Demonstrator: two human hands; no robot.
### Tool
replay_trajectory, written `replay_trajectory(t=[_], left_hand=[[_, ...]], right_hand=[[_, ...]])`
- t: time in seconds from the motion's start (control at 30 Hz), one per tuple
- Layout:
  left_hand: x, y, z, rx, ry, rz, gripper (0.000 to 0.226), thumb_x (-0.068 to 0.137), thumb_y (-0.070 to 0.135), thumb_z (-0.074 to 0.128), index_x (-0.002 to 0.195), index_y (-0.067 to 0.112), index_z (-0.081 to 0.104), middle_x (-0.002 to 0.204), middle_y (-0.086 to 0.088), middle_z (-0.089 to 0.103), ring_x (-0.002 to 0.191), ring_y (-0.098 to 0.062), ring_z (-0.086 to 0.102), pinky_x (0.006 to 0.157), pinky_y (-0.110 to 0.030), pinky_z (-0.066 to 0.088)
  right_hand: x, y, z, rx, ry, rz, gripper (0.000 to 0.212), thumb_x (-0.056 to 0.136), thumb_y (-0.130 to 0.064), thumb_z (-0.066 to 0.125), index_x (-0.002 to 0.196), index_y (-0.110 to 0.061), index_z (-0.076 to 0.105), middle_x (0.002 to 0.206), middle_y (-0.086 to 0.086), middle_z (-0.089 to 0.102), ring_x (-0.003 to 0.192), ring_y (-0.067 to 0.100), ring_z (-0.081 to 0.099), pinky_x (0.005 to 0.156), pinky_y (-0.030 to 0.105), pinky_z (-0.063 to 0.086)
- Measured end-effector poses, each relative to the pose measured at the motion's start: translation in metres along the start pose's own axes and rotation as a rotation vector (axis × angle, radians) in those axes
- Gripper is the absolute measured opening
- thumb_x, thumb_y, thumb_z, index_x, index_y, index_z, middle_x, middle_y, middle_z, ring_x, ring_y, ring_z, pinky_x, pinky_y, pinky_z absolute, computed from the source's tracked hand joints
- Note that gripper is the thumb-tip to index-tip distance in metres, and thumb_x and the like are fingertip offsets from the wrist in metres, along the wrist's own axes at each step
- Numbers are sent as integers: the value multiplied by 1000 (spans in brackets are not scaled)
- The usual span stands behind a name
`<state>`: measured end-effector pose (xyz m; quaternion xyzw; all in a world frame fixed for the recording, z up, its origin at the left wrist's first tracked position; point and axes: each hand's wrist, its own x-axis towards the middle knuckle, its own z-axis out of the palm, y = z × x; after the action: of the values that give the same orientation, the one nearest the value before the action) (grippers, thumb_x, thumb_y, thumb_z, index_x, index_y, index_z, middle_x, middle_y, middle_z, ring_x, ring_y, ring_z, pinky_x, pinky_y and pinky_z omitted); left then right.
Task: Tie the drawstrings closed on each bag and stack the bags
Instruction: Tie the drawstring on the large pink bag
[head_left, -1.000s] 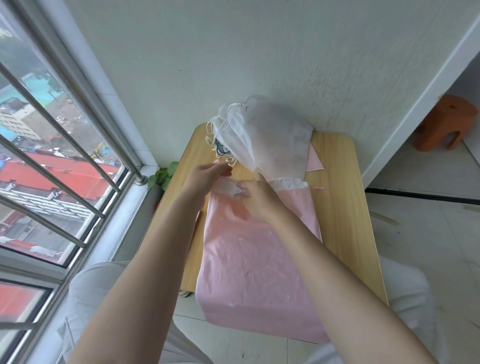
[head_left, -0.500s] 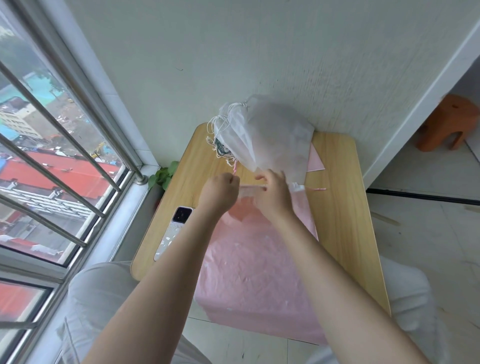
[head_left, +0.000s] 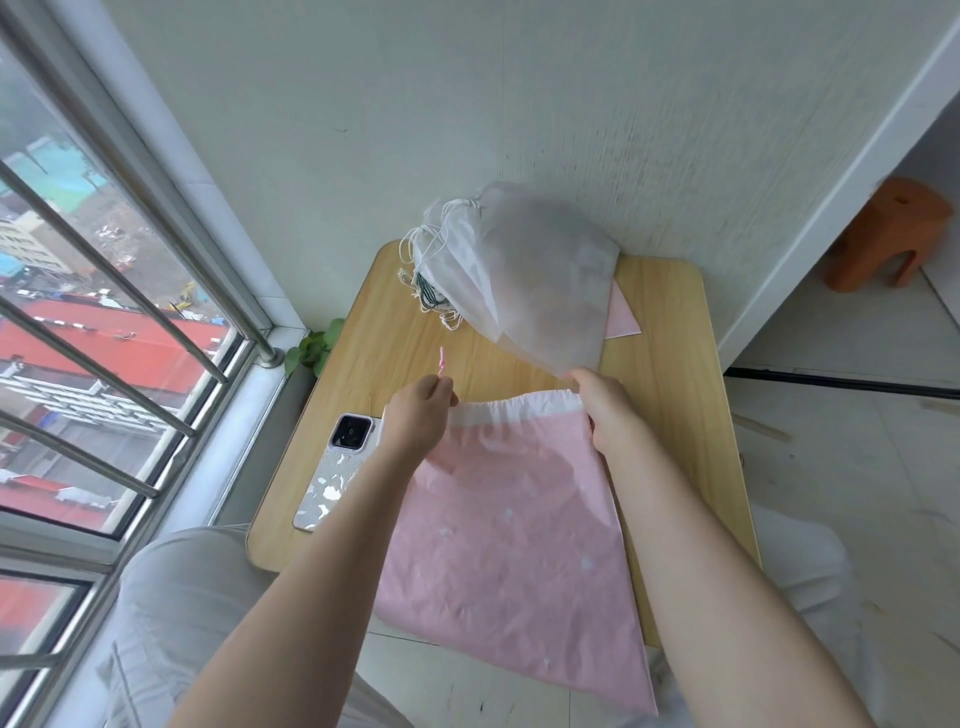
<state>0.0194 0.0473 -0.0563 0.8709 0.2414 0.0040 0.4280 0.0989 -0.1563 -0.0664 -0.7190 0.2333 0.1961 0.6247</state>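
While the pink bag (head_left: 511, 525) lies flat on the table (head_left: 670, 395), its bottom hanging over the near edge, the entry reads as follows.

Pink bag: mouth turned to the wall, white hem (head_left: 514, 408) gathered into ruffles between the two hands.

Left hand (head_left: 418, 418): at the hem's left end, fingers curled and pinching the pink cord (head_left: 442, 360), whose tip stands up above the fist.

Right hand (head_left: 605, 410): at the hem's right end, fingers curled round the gathered corner. Whether it also holds a cord end cannot be told.

White bags (head_left: 524, 280): heaped beyond the pink bag, against the wall, cords bunched on their left side; a pink corner (head_left: 621, 317) shows beneath.

Phone (head_left: 337, 465): left of the pink bag, face down.

Step in hand, by my reckoning: drawing the mouth shut. Best done by anchoring the right corner firmly while pulling the cord leftward along the hem line, not upward, so the channel gathers evenly. Keep the bag on the table; the overhang may drag it. Draw fully closed before knotting.
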Motion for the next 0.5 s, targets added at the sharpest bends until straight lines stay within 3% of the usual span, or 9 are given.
replay_trajectory(t=[0.07, 0.13, 0.27, 0.33, 0.4, 0.47, 0.5], left_hand=[[0, -6, -1, -97, -1, -30, 37, 100, 25, 40, 84, 9, 70, 84, 1, 67, 71, -17, 55, 61, -29, 39], [1, -13, -3, -309, 42, -113, 38, 101, 23, 41, 82, 10, 70, 89, -2, 71, 83, -18, 62, 74, -30, 47], [5, -25, -13, -732, 191, -295, 38, 100, 22, 45, 70, 12, 67, 99, -5, 73, 102, -19, 66, 95, -32, 50], [6, -27, -19, -777, 232, -291, 40, 99, 23, 46, 64, 13, 63, 108, -4, 71, 104, -13, 63, 103, -32, 45], [6, -26, -23, -754, 269, -275, 40, 99, 25, 45, 63, 15, 60, 115, -1, 68, 108, -11, 59, 99, -29, 44], [2, -21, -29, -657, 314, -264, 41, 100, 30, 43, 64, 17, 58, 100, 5, 63, 96, -11, 55, 79, -25, 40], [0, -19, -31, -588, 335, -239, 41, 101, 31, 41, 66, 16, 57, 88, 6, 58, 85, -12, 52, 71, -26, 37]], right_hand=[[1, 2, -2, 134, 11, 63, 16, 86, -19, 59, 86, -9, 71, 89, 3, 71, 72, 19, 60, 66, 28, 45], [-1, 1, -6, 320, -13, 64, 14, 87, -16, 62, 77, -9, 68, 89, 5, 72, 69, 14, 62, 63, 26, 47], [-13, -7, -20, 842, -115, 3, 26, 98, -13, 42, 92, -4, 66, 88, 9, 68, 84, 21, 66, 80, 30, 52], [-17, -12, -25, 980, -102, 22, 31, 98, -12, 37, 86, -2, 64, 79, 10, 65, 73, 22, 64, 71, 30, 54], [-20, -17, -26, 944, -79, 30, 30, 95, -13, 37, 76, -6, 60, 69, 7, 56, 49, 14, 49, 44, 22, 38], [-23, -21, -25, 695, -19, -7, 26, 88, -16, 41, 65, -11, 54, 59, 2, 46, 36, 12, 29, 37, 18, 19], [-25, -22, -24, 527, 36, -46, 25, 84, -16, 44, 61, -11, 54, 54, 1, 45, 33, 11, 26, 37, 19, 18]])
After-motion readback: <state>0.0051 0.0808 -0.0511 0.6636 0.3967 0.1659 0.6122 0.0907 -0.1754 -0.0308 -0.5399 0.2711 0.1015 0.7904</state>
